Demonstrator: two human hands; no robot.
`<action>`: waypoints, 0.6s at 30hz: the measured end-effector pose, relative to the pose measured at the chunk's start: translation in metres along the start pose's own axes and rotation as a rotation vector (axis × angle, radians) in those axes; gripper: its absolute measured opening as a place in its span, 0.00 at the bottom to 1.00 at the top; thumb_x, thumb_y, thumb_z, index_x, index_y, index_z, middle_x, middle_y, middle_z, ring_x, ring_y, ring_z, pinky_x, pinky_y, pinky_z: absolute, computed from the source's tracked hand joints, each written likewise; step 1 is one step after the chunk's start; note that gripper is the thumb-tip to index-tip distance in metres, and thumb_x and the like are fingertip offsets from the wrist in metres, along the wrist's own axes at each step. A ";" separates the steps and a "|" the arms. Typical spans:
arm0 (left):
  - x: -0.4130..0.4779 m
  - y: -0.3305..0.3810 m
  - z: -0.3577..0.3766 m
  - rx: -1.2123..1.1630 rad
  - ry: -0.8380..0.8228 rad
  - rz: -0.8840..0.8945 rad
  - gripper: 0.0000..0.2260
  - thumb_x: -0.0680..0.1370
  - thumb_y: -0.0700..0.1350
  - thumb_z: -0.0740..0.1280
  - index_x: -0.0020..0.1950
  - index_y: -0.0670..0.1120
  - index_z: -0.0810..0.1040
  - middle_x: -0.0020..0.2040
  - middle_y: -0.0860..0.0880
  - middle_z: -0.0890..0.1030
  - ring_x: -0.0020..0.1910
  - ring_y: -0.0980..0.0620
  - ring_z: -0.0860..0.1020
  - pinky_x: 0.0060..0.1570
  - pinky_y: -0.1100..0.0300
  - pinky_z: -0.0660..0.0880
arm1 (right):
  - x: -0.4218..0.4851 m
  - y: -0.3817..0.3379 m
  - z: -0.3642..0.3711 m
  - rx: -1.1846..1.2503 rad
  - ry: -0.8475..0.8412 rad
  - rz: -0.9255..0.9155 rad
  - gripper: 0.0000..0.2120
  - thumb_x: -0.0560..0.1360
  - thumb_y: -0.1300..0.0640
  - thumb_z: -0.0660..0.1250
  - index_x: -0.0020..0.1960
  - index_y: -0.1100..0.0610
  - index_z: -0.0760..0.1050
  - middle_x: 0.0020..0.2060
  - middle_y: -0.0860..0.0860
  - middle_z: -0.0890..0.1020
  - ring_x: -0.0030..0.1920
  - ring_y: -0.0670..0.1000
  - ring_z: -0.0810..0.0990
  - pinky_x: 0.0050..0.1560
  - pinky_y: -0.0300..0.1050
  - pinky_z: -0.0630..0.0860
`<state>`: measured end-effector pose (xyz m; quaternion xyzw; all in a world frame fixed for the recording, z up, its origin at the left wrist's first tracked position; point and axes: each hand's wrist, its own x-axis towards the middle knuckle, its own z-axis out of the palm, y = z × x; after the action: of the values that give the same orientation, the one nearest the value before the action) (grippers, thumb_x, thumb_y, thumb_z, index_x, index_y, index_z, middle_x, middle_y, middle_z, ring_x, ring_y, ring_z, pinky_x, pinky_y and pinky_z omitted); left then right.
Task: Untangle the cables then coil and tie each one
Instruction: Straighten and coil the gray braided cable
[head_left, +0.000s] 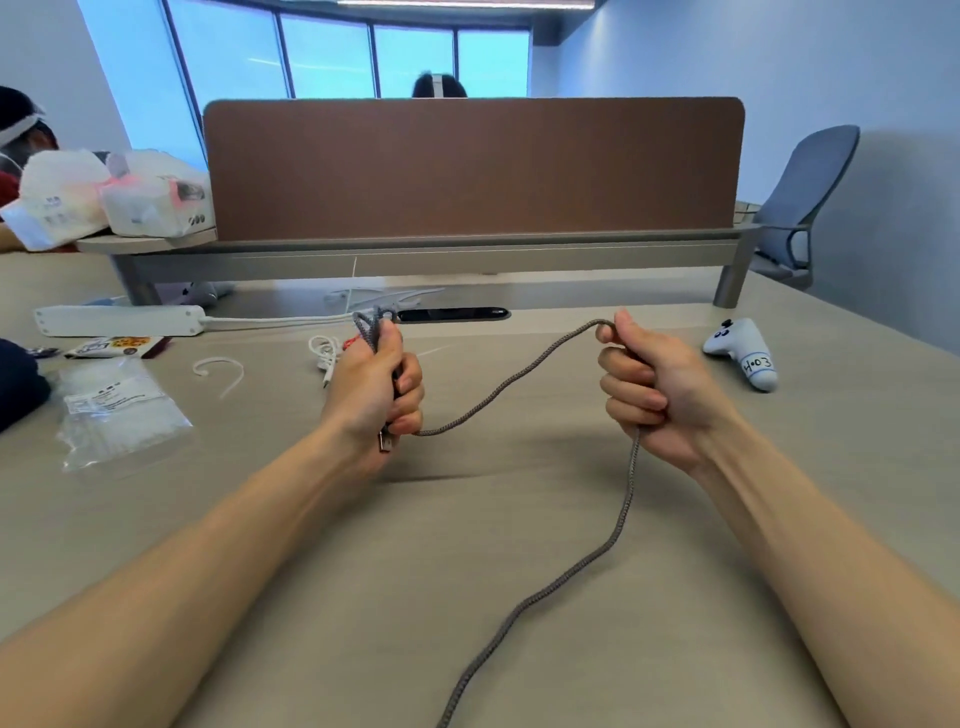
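Desk: a pale wood-grain table (363, 597) in an office, with both bare forearms reaching out over it.
Cable: a grey braided cable (621, 522) comes in from the near edge of the view and rises in a loose curve to the right fist. It leaves the top of that fist and sags across to the left one.
Right hand (649, 395): fingers curled round the cable, thumb on top, held above the desk.
Left hand (374, 384): closed on a small bundle of folded loops of the same cable, whose bends stick out above the thumb.
Plug (385, 442): a metal connector pokes out below the left fist (the type is too small to tell).
Past the hands: a white cable (324, 349) lies just behind the left hand. Further left are a loose white zip tie (221, 366) and a clear plastic bag (117, 410).
Farther: a white power strip (119, 319) on the left, and a white game controller (745, 351) marked "H-03" on the right.
Back: a brown divider panel (472, 166), with soft tissue packs (109, 195) on the shelf at its left end and a grey office chair (800, 202) to its right.
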<state>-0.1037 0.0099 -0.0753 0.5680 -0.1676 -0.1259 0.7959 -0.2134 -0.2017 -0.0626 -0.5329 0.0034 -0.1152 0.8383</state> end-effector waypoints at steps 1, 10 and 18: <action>-0.001 -0.006 -0.001 -0.005 0.001 -0.016 0.19 0.84 0.53 0.52 0.35 0.47 0.61 0.26 0.49 0.62 0.18 0.57 0.56 0.19 0.71 0.52 | 0.001 0.001 -0.001 0.003 -0.002 -0.010 0.13 0.79 0.50 0.58 0.41 0.56 0.71 0.22 0.45 0.58 0.17 0.40 0.55 0.16 0.33 0.50; -0.008 -0.019 0.002 0.086 -0.082 -0.139 0.14 0.82 0.55 0.58 0.41 0.48 0.62 0.36 0.47 0.79 0.18 0.57 0.53 0.22 0.72 0.54 | 0.002 0.018 0.013 -0.120 -0.074 0.057 0.11 0.80 0.55 0.57 0.56 0.56 0.76 0.26 0.46 0.61 0.19 0.41 0.55 0.17 0.32 0.51; -0.022 -0.020 0.002 0.266 -0.362 -0.151 0.23 0.68 0.45 0.75 0.46 0.49 0.60 0.42 0.42 0.84 0.19 0.57 0.55 0.20 0.70 0.52 | 0.002 0.023 0.021 -0.174 -0.026 -0.038 0.10 0.80 0.57 0.58 0.52 0.58 0.77 0.26 0.48 0.68 0.19 0.42 0.57 0.18 0.32 0.54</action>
<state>-0.1245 0.0105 -0.0959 0.6469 -0.2798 -0.2618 0.6593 -0.2048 -0.1733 -0.0740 -0.6053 -0.0076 -0.1233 0.7864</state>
